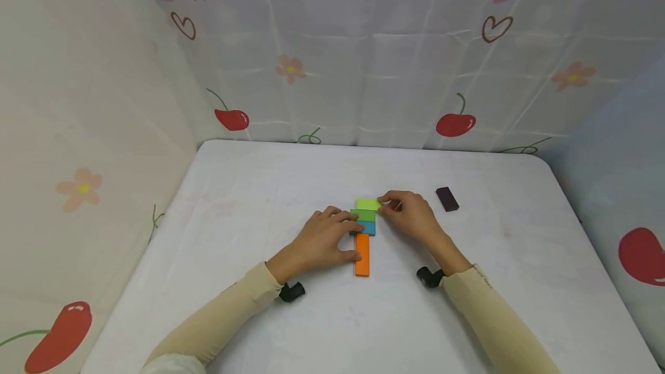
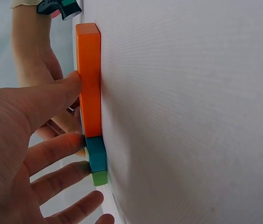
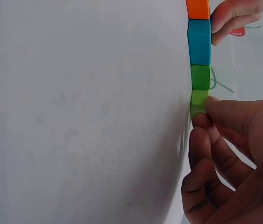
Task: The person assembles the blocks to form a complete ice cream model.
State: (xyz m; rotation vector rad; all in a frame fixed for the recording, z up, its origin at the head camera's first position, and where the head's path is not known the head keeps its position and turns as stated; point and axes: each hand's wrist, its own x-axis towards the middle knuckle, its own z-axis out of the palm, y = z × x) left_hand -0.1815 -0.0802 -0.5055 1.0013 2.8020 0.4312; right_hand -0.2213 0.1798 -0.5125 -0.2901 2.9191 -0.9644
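On a white table (image 1: 249, 189), 4 coloured blocks are laid in a touching column that leads away from the person. At the far end, a lime-green block (image 1: 368, 204) is pinched at its right end between the thumb and index finger of the right hand (image 1: 410, 212). Nearer, in order, a green block (image 1: 366, 216), a blue block (image 1: 369, 228) and an orange block (image 1: 362, 255) are found. By the left hand (image 1: 324, 238), fingers spread, the column is touched: the thumb is set against the orange block's left side, and the fingertips are rested at the blue and green blocks. The long axes of the 3 farther blocks are turned crosswise, left to right, the lime-green 1 being offset slightly rightward; the orange block is pointed lengthwise, away from the person. The lime-green block is judged light, stiff, smooth and hard to break, and is best grasped by its free right end. A dark block (image 1: 447, 199) is set aslant, apart, at the right.
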